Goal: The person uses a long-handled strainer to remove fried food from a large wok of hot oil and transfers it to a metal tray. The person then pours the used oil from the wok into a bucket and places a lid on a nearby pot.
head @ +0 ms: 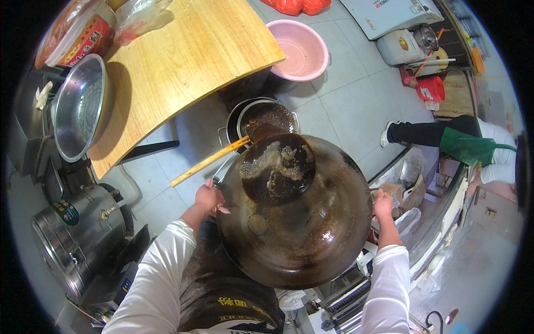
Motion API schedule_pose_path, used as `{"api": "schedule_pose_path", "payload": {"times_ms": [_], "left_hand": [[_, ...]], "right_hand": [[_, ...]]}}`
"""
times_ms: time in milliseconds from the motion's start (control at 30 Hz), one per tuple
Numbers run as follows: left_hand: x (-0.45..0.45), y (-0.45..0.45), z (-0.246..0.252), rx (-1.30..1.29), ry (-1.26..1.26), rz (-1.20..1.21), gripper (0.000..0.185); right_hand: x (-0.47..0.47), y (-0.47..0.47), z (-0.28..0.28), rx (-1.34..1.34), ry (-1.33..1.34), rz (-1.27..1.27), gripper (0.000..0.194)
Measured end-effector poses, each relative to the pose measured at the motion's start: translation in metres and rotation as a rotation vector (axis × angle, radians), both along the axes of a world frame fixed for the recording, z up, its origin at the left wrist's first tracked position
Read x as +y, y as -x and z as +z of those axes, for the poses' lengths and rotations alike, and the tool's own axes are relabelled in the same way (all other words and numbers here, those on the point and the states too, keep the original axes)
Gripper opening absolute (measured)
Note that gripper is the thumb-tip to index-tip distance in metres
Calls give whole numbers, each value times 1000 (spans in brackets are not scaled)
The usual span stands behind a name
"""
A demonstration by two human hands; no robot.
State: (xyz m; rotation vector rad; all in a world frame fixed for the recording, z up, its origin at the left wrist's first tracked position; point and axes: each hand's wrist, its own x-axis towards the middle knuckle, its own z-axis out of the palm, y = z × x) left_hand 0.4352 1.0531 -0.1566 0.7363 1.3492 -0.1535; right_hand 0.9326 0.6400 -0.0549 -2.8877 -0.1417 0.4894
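Note:
A large, darkened wok is tilted away from me between my hands. My left hand grips its left side, and what looks like a pink cloth shows at the fingers. On the opposite side, my right hand is closed on the wok at its rim. Dark, foamy liquid has gathered at the far lip and runs over it into a mesh strainer. Dark bits lie in the strainer, which rests over a metal pot on the floor. A wooden handle extends left from there; beside it, a thin metal rod reaches my left hand.
A wooden table at upper left carries a steel basin. Beyond the pot is a pink colander. At left stands a steel cylindrical vessel. A person in a green apron is at right, near a counter.

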Motion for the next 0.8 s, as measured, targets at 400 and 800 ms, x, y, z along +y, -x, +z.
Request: {"api": "schedule_pose_path", "payload": {"times_ms": [400, 800], "left_hand": [[-5, -1, -22, 17, 4, -55, 43], [-1, -16, 10, 13, 81, 110, 25]], "right_hand": [[23, 10, 24, -9, -69, 11, 32], [17, 2, 21, -40, -46, 90, 32]]}}
